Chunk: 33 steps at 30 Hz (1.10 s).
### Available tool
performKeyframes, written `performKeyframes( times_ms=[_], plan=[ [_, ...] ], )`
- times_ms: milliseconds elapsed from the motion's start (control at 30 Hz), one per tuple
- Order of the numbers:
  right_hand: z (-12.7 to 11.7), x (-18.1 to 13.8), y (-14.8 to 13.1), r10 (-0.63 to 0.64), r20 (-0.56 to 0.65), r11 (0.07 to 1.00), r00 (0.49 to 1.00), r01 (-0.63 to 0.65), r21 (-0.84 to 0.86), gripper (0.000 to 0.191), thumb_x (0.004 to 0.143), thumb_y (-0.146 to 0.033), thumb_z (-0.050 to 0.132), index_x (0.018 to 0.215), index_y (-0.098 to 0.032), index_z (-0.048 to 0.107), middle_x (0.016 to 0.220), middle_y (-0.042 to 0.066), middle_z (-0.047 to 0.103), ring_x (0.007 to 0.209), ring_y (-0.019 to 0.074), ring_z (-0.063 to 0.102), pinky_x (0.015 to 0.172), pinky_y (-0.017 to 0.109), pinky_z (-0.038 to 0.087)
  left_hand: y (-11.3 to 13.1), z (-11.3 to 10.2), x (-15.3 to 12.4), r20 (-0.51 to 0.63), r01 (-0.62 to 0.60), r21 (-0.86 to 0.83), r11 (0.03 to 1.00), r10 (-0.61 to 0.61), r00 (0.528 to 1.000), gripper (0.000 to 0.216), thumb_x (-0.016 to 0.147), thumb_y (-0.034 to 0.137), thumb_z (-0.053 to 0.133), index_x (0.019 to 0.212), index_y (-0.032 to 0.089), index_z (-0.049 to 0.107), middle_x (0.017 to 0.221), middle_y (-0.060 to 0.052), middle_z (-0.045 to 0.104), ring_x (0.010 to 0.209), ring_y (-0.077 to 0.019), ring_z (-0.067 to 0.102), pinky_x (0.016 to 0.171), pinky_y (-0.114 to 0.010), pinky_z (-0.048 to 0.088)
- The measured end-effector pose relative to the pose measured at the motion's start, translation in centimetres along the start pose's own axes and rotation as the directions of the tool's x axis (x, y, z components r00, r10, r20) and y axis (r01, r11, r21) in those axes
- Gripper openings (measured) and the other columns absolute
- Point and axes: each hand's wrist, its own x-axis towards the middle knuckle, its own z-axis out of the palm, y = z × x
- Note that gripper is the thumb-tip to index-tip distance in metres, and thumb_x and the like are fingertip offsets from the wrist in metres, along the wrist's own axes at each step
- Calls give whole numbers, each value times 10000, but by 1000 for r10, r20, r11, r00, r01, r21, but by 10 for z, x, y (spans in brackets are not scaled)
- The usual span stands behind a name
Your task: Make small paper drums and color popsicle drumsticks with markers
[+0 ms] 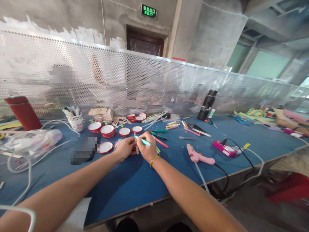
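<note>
My right hand (147, 152), with a gold bracelet at its wrist, is closed around a light teal marker pen (146, 142). The pen slants across the fingers toward the left hand. My left hand (126, 149) pinches a narrow, pale craft stick (137, 149) with a red upper end, held upright just above the blue table (116, 190). Both hands meet close together, and the fingers hide part of the stick. Beside the left hand lies a round red-rimmed white lid (105, 147). A pink marker (161, 142) and green-handled pliers (159, 135) lie beyond the right hand.
More red-rimmed lids (107, 130) stand behind the hands. A pink glue gun (199, 156) and a magenta power strip (224, 149) lie to the right. A black bottle (207, 104) stands before the perforated metal divider (145, 77). At left are a red bottle (23, 112) and cables.
</note>
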Motion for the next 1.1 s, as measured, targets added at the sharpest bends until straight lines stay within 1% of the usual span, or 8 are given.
performKeyframes(
  times_ms=[100, 300, 567, 733, 800, 933, 1100],
  plan=[
    [0, 0, 0, -3, 7, 1000, 1000, 3, -11, 110, 872, -270, 575, 779, -241, 524, 733, 6, 642, 728, 187, 609, 717, 304, 465, -1, 0, 0, -5, -1, 7, 1000, 2, 1000, 334, 678, 349, 868, 820, 170, 625, 712, 6, 711, 618, -153, 699, 600, -264, 573],
    [1, 1, 2, 3, -10, 1000, 1000, -3, -18, 108, 860, -263, 568, 769, -241, 513, 717, 1, 632, 710, 188, 602, 703, 307, 461, -2, 0, 2, 3, 6, -3, 1000, -6, 1000, 321, 692, 344, 860, 881, 175, 664, 717, 1, 718, 629, -153, 703, 601, -262, 573],
    [1, 2, 3, 17, -9, 1000, 1000, -17, -17, 111, 858, -258, 568, 767, -246, 505, 703, -7, 617, 699, 185, 593, 694, 298, 451, -2, -1, 3, 10, 4, -4, 1000, -4, 1000, 369, 680, 371, 877, 921, 174, 679, 766, -18, 739, 668, -172, 725, 601, -262, 567],
    [-1, 5, 11, 79, -77, 996, 994, -81, -28, 136, 846, -263, 553, 732, -245, 481, 672, -19, 581, 650, 171, 554, 670, 288, 433, -1, -1, 3, -13, 43, -4, 999, -43, 999, 328, 710, 362, 865, 848, 170, 639, 789, -42, 748, 714, -191, 745, 617, -265, 568],
    [-2, 5, 12, 86, -90, 996, 992, -88, -20, 144, 852, -280, 551, 732, -244, 481, 677, -18, 578, 649, 170, 550, 667, 288, 432, 0, -1, 2, -19, 47, 1, 999, -47, 999, 311, 727, 354, 854, 850, 170, 636, 799, -46, 752, 715, -191, 746, 620, -266, 569],
    [0, 3, 7, 41, -53, 999, 998, -41, -6, 116, 860, -286, 557, 764, -238, 513, 710, -5, 604, 687, 179, 582, 688, 294, 447, 2, 0, 0, -18, 30, 2, 1000, -30, 999, 326, 719, 347, 858, 910, 172, 660, 813, -38, 750, 712, -188, 742, 613, -263, 564],
    [1, 1, 2, 15, -14, 1000, 1000, -15, -9, 109, 867, -270, 569, 775, -236, 521, 716, -2, 619, 713, 179, 591, 702, 288, 452, 2, 0, -1, -6, 9, 23, 1000, -9, 1000, 312, 724, 364, 843, 864, 169, 643, 757, -13, 727, 649, -155, 713, 602, -253, 558]
  ],
)
